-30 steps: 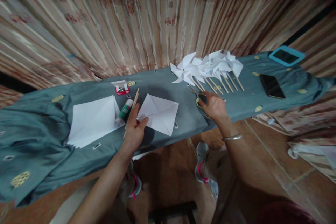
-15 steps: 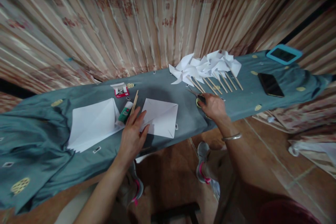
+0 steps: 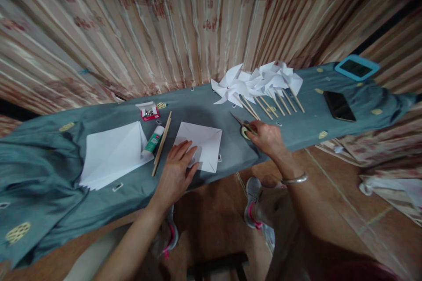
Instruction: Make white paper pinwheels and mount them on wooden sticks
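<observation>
My left hand (image 3: 180, 163) rests with fingers stretched out on the left part of a square sheet of white paper (image 3: 207, 142), which has creases or cuts running in from its corners. To the right of the sheet, my right hand (image 3: 268, 137) grips a pair of scissors (image 3: 246, 130) by the handles, the blades pointing up and left, low over the cloth. Left of my left hand lie two wooden sticks (image 3: 162, 145), a green and white glue stick (image 3: 153, 140) and a stack of white paper (image 3: 112, 153).
Finished paper pinwheels (image 3: 257, 82) on sticks lie at the back. A small red box (image 3: 150, 112) of metal pins stands behind the glue stick. A black phone (image 3: 339, 105) and a blue-framed tablet (image 3: 357, 68) lie right, on the green cloth (image 3: 296, 134). A curtain (image 3: 184, 30) hangs behind.
My left hand has shifted right, away from the sticks and further onto the square sheet. My right hand has lifted the scissors slightly, and their blades show more clearly.
</observation>
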A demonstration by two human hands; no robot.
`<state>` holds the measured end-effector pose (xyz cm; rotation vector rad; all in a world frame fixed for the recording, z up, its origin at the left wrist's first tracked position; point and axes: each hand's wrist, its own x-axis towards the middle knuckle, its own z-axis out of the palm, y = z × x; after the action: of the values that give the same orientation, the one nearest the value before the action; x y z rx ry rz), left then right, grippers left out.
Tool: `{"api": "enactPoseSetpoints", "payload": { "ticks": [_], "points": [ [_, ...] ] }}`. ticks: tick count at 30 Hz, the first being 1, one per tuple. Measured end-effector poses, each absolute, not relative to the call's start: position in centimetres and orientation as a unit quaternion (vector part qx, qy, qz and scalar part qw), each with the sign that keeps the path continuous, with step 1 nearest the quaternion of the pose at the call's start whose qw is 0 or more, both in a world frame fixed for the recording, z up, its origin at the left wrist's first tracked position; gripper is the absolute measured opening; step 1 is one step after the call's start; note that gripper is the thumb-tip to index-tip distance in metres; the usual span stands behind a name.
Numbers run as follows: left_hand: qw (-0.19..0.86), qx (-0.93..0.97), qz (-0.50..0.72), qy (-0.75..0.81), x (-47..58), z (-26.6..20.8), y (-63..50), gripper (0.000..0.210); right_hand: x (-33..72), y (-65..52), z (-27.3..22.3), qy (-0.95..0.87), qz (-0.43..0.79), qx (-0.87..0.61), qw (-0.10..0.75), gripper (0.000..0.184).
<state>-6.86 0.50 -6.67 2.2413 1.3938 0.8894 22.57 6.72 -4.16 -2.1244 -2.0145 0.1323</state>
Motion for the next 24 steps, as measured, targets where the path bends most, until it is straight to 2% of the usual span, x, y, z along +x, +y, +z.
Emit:
{"api": "enactPoseSetpoints", "payload": {
  "ticks": [3,5,8,10,13,14,16,19,24],
  "points": [
    [0.186,0.818,0.297,0.457,-5.9,-6.6,-0.1,0.043,22.6,7.0,-4.4,-0.62,0.205,-0.711,0.26,0.029],
    [0.195,0.827,0.294,0.437,-5.3,-6.3,-0.6,0.046,22.4,7.3,-4.6,-0.546,0.335,-0.678,0.36,0.04],
    [0.253,0.813,0.308,0.423,-4.3,-5.7,-1.9,0.035,21.9,8.0,-4.9,-0.472,0.452,-0.618,0.437,0.061],
    [0.344,0.781,0.312,0.419,-3.4,-5.5,-3.0,0.022,21.5,8.4,-5.3,-0.475,0.471,-0.603,0.435,0.068],
    [0.545,0.631,0.3,0.463,-2.0,-6.0,-4.8,0.013,20.7,8.7,-5.8,-0.537,0.433,-0.609,0.391,0.064],
    [0.617,0.531,0.312,0.49,-1.6,-6.2,-5.3,0.012,20.4,8.8,-5.9,-0.565,0.411,-0.61,0.373,0.061],
    [0.726,0.34,0.326,0.5,-1.1,-6.7,-5.9,0.024,19.6,8.8,-5.7,-0.622,0.367,-0.607,0.332,0.054],
    [0.775,0.188,0.354,0.488,-1.1,-6.7,-5.7,0.035,18.2,8.7,-4.8,-0.681,0.304,-0.608,0.272,0.049],
    [0.789,0.121,0.371,0.475,-1.6,-5.9,-5.0,0.026,16.8,9.1,-4.5,-0.71,0.28,-0.6,0.241,0.043]
  ]
}}
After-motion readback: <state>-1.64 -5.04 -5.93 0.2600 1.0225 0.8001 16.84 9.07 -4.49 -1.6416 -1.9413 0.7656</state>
